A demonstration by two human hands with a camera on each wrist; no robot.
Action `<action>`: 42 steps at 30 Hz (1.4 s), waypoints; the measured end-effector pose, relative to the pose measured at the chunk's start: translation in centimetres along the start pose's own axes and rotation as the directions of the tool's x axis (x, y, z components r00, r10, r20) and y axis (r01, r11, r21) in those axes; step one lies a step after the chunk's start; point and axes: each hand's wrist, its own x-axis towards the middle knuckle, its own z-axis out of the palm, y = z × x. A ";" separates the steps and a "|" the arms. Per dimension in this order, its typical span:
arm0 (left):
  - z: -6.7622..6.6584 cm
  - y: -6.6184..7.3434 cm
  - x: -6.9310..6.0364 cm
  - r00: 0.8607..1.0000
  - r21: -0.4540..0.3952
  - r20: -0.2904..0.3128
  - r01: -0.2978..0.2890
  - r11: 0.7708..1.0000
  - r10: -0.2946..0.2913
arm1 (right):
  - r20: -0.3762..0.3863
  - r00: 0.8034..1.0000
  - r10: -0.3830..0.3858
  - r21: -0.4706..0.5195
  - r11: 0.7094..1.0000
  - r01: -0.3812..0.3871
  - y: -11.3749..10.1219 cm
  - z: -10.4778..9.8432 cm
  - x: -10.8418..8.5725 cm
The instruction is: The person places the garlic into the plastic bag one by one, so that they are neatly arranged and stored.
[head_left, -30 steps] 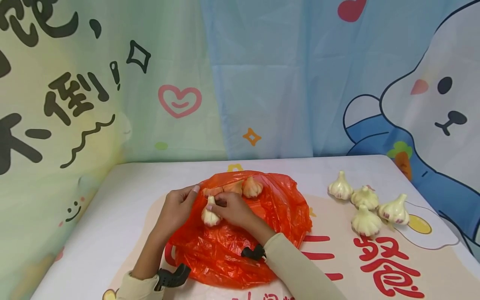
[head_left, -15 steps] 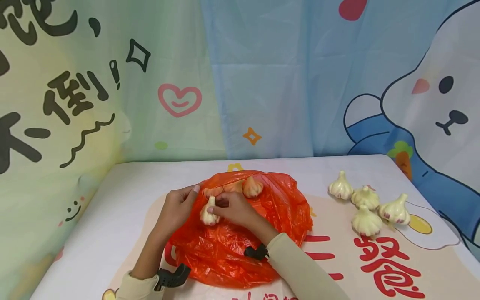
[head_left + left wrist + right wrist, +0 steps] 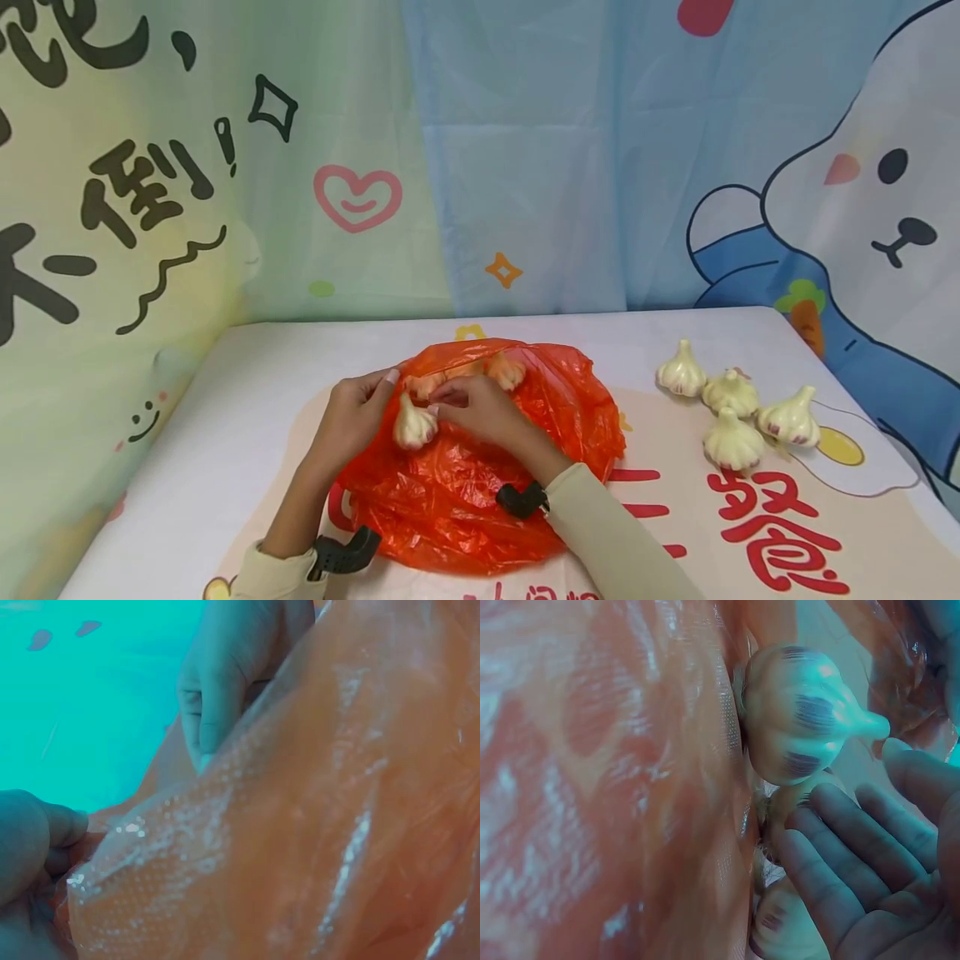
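Observation:
A red plastic bag (image 3: 472,517) lies spread on the table with its mouth lifted at the back. My left hand (image 3: 358,417) pinches the bag's rim on the left side. A whitish garlic bulb (image 3: 415,425) rests in the bag's mouth, stem up. Just right of it is my right hand (image 3: 480,410), fingertips beside the bulb and holding nothing. In the right wrist view my right hand (image 3: 885,862) has loosely bent fingers, its thumb near the stem of a garlic bulb (image 3: 795,716). More bulbs (image 3: 507,372) show deeper in the bag, partly behind the right hand.
A cluster of several garlic bulbs (image 3: 731,442) sits on the right part of the table. The tablecloth (image 3: 285,358) is white with printed patterns. A printed curtain (image 3: 525,167) hangs behind the table's back edge.
The right hand's fingers have let go of the garlic bulb and moved slightly right of it. The bulb has shifted a little left. The left hand keeps its place on the bag.

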 end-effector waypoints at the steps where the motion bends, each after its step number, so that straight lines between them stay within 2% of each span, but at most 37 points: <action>1: 0.0 0.0 0.0 1.000 0.002 -0.002 0.000 1.000 0.000 | 0.008 1.000 -0.009 -0.002 1.000 0.009 0.0 -0.1 -0.1; 6: 0.1 0.0 -0.1 1.000 0.001 0.001 -0.005 1.000 0.005 | 0.022 1.000 -0.021 -0.022 1.000 0.022 0.2 -0.4 -0.9; 12: 0.1 -0.1 -0.2 1.000 0.016 0.000 -0.020 1.000 0.020 | -0.009 0.999 -0.039 -0.033 0.999 0.039 0.1 -1.7 -1.8; 19: 0.2 -0.1 -0.3 0.999 -0.006 0.015 0.033 0.999 -0.033 | -0.034 0.999 -0.031 -0.079 0.996 0.029 -0.5 -3.7 -2.8; 26: 0.2 -0.1 -0.2 1.000 -0.011 0.015 0.028 1.000 -0.027 | -0.037 0.999 -0.006 -0.135 0.991 0.001 -1.0 -4.9 -4.1; 35: 0.3 -0.1 -0.2 1.000 -0.014 0.013 0.029 0.999 -0.028 | -0.048 0.998 -0.027 -0.102 0.995 0.022 -0.6 -6.3 -6.4; 42: 0.2 0.0 -0.1 0.999 -0.017 0.015 0.044 0.999 -0.044 | -0.078 0.997 0.025 -0.111 0.993 -0.033 -0.5 -8.2 -8.5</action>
